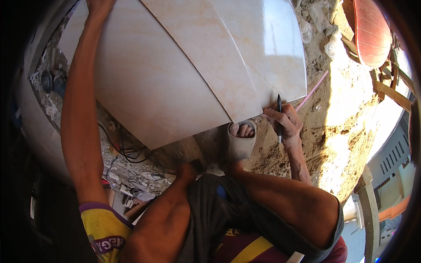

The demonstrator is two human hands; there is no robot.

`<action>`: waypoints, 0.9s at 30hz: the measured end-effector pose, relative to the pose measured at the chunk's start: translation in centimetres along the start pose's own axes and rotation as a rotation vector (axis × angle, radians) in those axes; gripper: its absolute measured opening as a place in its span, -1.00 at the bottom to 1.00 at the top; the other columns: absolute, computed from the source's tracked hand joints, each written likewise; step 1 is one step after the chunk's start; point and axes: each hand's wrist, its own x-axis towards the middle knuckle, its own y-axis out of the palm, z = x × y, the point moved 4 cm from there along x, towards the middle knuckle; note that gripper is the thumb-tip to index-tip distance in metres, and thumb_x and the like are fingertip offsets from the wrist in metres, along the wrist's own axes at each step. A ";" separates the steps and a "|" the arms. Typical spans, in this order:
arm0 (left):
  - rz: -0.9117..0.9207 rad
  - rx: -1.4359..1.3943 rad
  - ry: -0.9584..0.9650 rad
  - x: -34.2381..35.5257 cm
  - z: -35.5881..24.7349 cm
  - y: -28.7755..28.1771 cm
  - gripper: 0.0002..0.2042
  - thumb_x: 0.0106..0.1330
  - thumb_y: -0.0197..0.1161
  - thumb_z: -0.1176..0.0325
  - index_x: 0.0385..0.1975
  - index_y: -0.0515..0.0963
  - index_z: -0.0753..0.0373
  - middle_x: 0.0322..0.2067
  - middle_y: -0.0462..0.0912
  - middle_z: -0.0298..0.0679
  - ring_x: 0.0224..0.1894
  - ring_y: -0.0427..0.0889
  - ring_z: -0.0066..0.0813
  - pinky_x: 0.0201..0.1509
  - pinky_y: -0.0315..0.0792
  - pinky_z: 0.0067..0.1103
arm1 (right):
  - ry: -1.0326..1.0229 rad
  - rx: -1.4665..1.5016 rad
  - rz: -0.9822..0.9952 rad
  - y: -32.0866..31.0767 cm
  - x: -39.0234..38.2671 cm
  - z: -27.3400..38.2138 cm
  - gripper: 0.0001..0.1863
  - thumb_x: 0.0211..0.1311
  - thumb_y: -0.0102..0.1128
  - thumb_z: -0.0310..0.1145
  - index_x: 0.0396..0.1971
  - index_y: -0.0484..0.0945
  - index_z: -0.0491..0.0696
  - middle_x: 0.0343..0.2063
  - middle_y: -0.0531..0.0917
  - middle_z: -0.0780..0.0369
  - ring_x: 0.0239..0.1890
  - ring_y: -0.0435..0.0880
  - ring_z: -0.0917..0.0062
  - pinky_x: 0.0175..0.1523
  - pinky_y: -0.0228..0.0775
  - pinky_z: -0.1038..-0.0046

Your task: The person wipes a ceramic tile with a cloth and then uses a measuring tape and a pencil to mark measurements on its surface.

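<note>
My right hand [287, 125] is closed round a slim pen [279, 104], dark at its upper end and pale lower down. Its fingers rest by the near corner of large glossy cream tiles with marble veining. One wide tile [149, 83] lies at the left, with a narrower tile piece [210, 48] beside it. A shinier tile area [274, 57] is at the right, reflecting light. Along the left side my left arm stretches far forward, and my left hand [100, 3] is cut off by the top edge, its fingers hidden.
My sandalled foot [241, 140] is close to the tiles' near edge. Black cable [125, 151] and rubble lie at the left. Sandy ground [337, 144], a pink stick [313, 90], a reddish curved object [372, 33] and wooden pieces [392, 94] are at the right.
</note>
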 end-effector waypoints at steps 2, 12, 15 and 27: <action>0.010 -0.007 -0.025 0.1 -0.1 -0.2 -0.73 0.53 0.15 0.25 -0.11 0.63 0.37 -0.14 0.66 0.06 0.01 0.64 -0.01 0.19 0.44 -0.30 | -0.013 -0.011 0.003 0.3 0.5 -0.1 -0.61 -0.02 0.57 -0.64 -0.12 0.75 -0.06 -0.38 0.62 0.27 -0.32 0.65 0.43 -0.29 0.50 0.40; -0.046 -0.035 -0.066 -0.1 -0.8 -0.5 -0.74 0.53 0.14 0.29 -0.23 0.61 0.39 -0.24 0.62 0.08 -0.05 0.58 0.05 0.14 0.42 -0.22 | -0.116 -0.146 0.091 -1.1 1.4 2.4 -0.56 0.01 0.68 -0.40 -0.08 0.71 0.00 -0.20 0.75 0.24 -0.21 0.74 0.39 -0.16 0.61 0.38; -0.042 -0.034 -0.052 0.4 -0.9 -0.7 -0.73 0.54 0.11 0.28 -0.24 0.61 0.39 -0.23 0.62 0.09 -0.04 0.57 0.07 0.14 0.41 -0.21 | -0.186 -0.140 0.069 -1.1 1.8 2.4 -0.56 -0.02 0.68 -0.45 -0.09 0.69 0.01 -0.19 0.78 0.24 -0.13 0.79 0.34 -0.11 0.66 0.37; -0.040 -0.025 0.001 0.3 -1.1 -1.0 -0.76 0.55 0.11 0.30 -0.19 0.60 0.37 -0.20 0.60 0.10 -0.03 0.55 0.12 0.15 0.40 -0.18 | -0.117 -0.117 0.043 -0.5 2.0 2.5 -0.58 -0.02 0.62 -0.59 -0.13 0.69 0.00 -0.22 0.78 0.23 -0.16 0.79 0.37 -0.10 0.65 0.40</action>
